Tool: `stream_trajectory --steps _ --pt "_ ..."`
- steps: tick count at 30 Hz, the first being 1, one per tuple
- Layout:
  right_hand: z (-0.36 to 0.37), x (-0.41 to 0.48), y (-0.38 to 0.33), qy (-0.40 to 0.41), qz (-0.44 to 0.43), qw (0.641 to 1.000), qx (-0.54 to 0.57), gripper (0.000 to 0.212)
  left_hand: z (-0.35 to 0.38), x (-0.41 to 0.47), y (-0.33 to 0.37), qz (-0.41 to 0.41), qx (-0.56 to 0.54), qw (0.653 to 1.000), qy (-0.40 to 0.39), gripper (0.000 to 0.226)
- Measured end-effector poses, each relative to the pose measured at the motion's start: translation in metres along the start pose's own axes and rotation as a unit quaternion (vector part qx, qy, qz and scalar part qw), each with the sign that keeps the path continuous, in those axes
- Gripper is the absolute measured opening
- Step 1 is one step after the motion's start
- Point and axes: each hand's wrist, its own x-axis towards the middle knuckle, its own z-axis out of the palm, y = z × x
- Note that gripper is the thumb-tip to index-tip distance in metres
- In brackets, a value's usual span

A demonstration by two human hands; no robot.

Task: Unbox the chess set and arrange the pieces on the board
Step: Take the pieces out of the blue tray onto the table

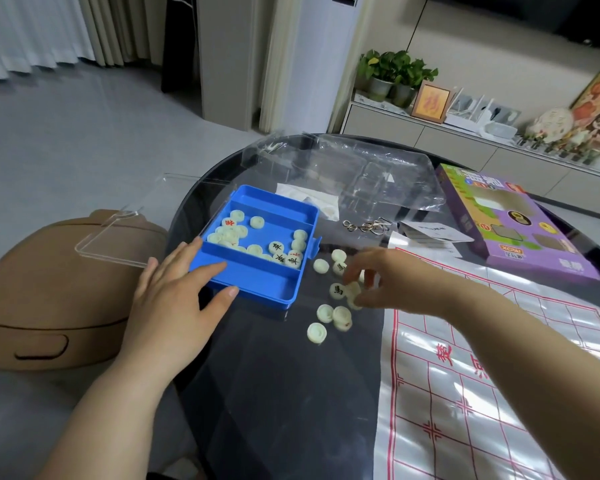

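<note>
From the head view, the left hand point(177, 289) lies flat-fingered against the blue tray point(267, 295), bracing it and gripping nothing. Many pale pieces point(278, 247) sit in the tray's middle compartment. The right hand point(385, 282) curls over the loose pieces point(325, 312) on the glass table point(274, 393), but blur hides whether it pinches one. The board sheet point(482, 358) lies just beside them, bare. This looks like the emptying and sorting step. Next comes a clean pinch on one disc, then a carry right onto a grid crossing.
</note>
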Motion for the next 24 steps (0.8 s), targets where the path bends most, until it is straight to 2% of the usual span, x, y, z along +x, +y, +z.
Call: stream_trajectory --steps 9,16,18,21,24 --pt "0.011 0.025 0.001 0.109 0.013 0.993 0.037 0.026 0.0 -0.001 0.002 -0.001 -0.004 1.0 0.004 0.043" --pt "0.006 0.018 0.003 0.143 0.003 0.988 0.053 0.024 0.001 -0.001 0.0 0.002 -0.006 1.0 0.007 0.043" --pt "0.003 0.006 0.001 0.139 -0.014 0.988 0.06 0.021 0.001 -0.001 0.0 0.003 -0.005 1.0 0.006 0.043" --pt "0.01 -0.011 0.0 0.092 -0.038 0.994 0.045 0.015 0.0 -0.001 0.001 0.0 -0.002 1.0 0.003 0.044" --pt "0.019 -0.016 0.002 0.065 -0.04 0.997 0.02 0.019 0.0 -0.001 0.001 -0.002 0.002 1.0 -0.002 0.045"
